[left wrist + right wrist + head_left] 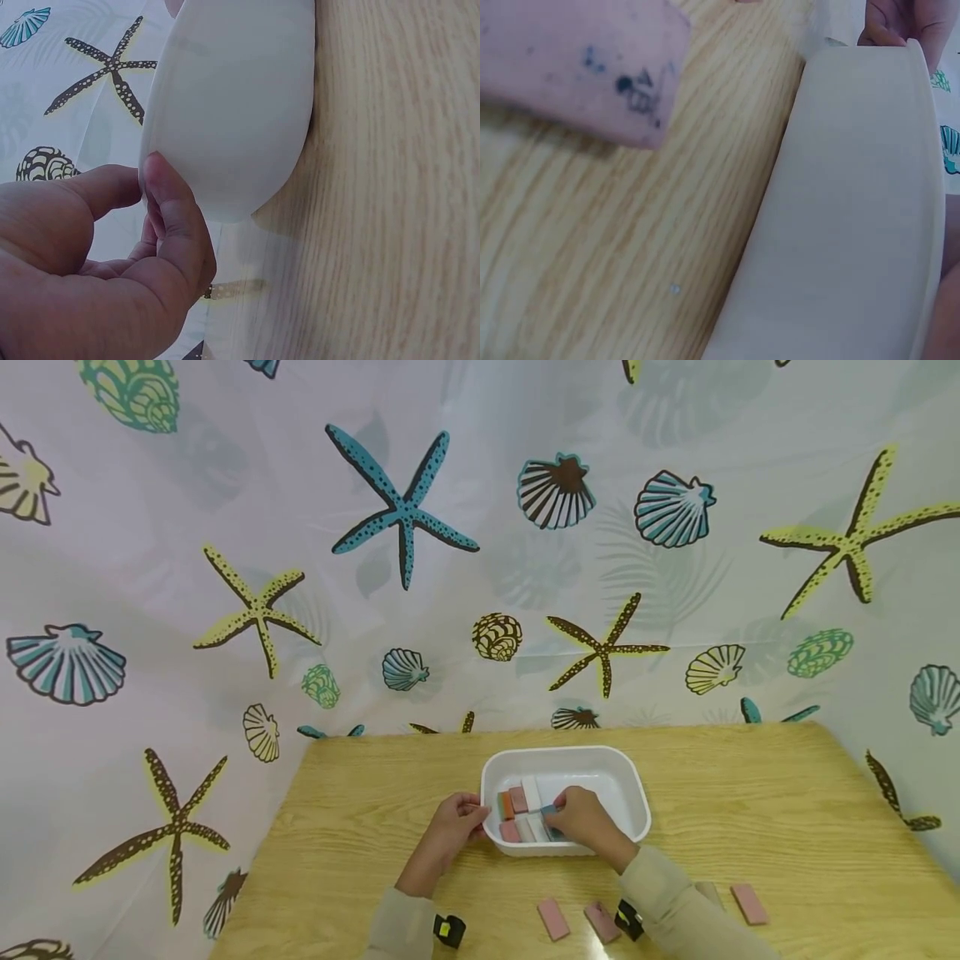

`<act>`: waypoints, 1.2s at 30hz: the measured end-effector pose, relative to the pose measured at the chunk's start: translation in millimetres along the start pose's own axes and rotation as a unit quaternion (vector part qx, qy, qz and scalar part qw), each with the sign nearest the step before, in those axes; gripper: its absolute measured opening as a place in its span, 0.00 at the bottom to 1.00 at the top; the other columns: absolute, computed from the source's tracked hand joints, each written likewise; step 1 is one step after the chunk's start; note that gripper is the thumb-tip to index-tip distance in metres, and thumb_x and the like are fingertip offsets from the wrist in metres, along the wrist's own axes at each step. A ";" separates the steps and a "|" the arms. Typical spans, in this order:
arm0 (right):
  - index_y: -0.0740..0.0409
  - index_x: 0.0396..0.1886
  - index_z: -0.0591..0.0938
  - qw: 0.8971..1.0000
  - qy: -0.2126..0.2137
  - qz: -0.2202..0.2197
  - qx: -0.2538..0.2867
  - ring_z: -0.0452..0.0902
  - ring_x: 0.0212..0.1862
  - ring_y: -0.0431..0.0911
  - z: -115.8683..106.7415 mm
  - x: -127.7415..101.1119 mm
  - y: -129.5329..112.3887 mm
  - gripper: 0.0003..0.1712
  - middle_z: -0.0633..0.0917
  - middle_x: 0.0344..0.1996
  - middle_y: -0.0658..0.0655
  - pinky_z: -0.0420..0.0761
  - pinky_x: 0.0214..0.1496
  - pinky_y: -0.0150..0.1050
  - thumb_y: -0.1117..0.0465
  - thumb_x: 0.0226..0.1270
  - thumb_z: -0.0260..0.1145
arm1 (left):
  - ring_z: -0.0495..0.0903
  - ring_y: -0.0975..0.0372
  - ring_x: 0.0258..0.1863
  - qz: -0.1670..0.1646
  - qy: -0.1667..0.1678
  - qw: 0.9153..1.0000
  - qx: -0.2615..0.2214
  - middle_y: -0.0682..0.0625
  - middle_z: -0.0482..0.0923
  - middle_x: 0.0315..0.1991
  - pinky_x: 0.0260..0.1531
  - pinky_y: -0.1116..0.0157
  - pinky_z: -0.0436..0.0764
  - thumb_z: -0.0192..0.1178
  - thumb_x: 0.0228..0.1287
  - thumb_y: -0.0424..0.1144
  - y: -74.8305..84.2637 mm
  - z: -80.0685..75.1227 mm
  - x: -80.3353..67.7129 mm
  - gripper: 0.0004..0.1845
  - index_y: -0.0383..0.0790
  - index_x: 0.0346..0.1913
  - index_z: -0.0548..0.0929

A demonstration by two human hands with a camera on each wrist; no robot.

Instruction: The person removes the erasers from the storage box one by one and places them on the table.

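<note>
While my left hand (450, 827) is pinching the left rim of the white tub (633, 793), thumb and fingers curled on its edge to steady it, my right hand (581, 820) is reaching down inside, fingers closed narrowly around a bluish block (550, 810).

The tub is sitting at the middle of the wooden table (750, 793). Inside it, small flat blocks (519, 814) are lying in two rows at the left end: pink, white, one orange, one greenish. The right half of the tub is bare.

Judging the step: I am packing blocks into the tub, and this one is being seated beside the rows. The next move calls for pressing it down flush against its neighbours without knocking them askew, then letting go and lifting my hand clear of the wall.

Around: pink blocks are lying on the table near me, one (553, 918) by my right sleeve, another (600, 921) just beside it, a third (749, 903) further right. A shell-and-starfish curtain (405, 510) is hanging behind.

In the way: my own right forearm is crossing over the loose blocks, and the tub's near wall is standing between them and the rows.
</note>
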State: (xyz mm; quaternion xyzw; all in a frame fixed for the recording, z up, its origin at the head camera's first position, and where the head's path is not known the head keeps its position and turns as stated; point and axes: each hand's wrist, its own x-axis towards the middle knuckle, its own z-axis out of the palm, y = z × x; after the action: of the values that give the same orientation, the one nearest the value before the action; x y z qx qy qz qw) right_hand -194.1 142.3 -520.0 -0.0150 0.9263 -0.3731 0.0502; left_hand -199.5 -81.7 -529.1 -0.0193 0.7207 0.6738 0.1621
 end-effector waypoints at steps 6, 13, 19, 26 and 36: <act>0.66 0.34 0.80 0.998 0.027 -0.004 0.055 0.73 0.30 0.42 -5.3 0.4 0.3 0.14 0.79 0.26 0.52 0.75 0.34 0.38 0.60 0.51 0.69 | 0.76 0.61 0.30 -0.003 -0.002 1.000 -0.001 0.41 0.75 0.39 0.37 0.60 0.81 0.55 0.67 0.33 -1.2 0.1 0.7 0.16 0.27 0.53 0.69; 0.63 0.40 0.81 0.993 0.027 0.025 0.116 0.76 0.35 0.43 -28.1 -11.2 -2.9 0.16 0.81 0.31 0.52 0.77 0.35 0.37 0.58 0.55 0.67 | 0.76 0.62 0.30 -0.002 -0.004 1.000 0.001 0.42 0.75 0.38 0.36 0.61 0.81 0.56 0.66 0.34 -6.4 1.2 2.3 0.16 0.28 0.52 0.69; 0.64 0.43 0.79 0.991 0.007 0.018 0.132 0.77 0.38 0.45 -54.3 -29.4 -5.1 0.18 0.81 0.34 0.54 0.78 0.38 0.39 0.57 0.57 0.67 | 0.76 0.61 0.30 -0.004 -0.002 1.000 -0.001 0.40 0.74 0.39 0.35 0.62 0.81 0.56 0.66 0.34 -3.7 1.8 -0.4 0.17 0.27 0.52 0.69; 0.64 0.46 0.78 0.990 -0.030 0.026 0.137 0.76 0.39 0.45 -76.7 -55.9 1.8 0.20 0.79 0.36 0.55 0.77 0.38 0.38 0.56 0.58 0.68 | 0.76 0.60 0.31 -0.008 0.000 1.000 -0.001 0.39 0.74 0.39 0.35 0.63 0.81 0.56 0.66 0.34 -5.3 1.8 0.2 0.16 0.27 0.52 0.69; 0.72 0.49 0.73 0.967 -0.150 0.040 0.201 0.76 0.40 0.48 -102.2 -92.7 32.0 0.24 0.77 0.37 0.58 0.79 0.42 0.45 0.56 0.63 0.64 | 0.76 0.61 0.30 0.001 0.008 1.000 0.023 0.40 0.75 0.39 0.35 0.63 0.81 0.55 0.67 0.34 -2.0 0.4 2.2 0.15 0.28 0.52 0.70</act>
State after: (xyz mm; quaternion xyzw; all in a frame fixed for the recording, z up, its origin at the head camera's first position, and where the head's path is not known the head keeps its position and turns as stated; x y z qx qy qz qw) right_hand -112.3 242.0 -461.3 -0.0234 0.8141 -0.5426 0.2055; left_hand -201.0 -81.0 -531.6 -0.0199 0.7374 0.6569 0.1557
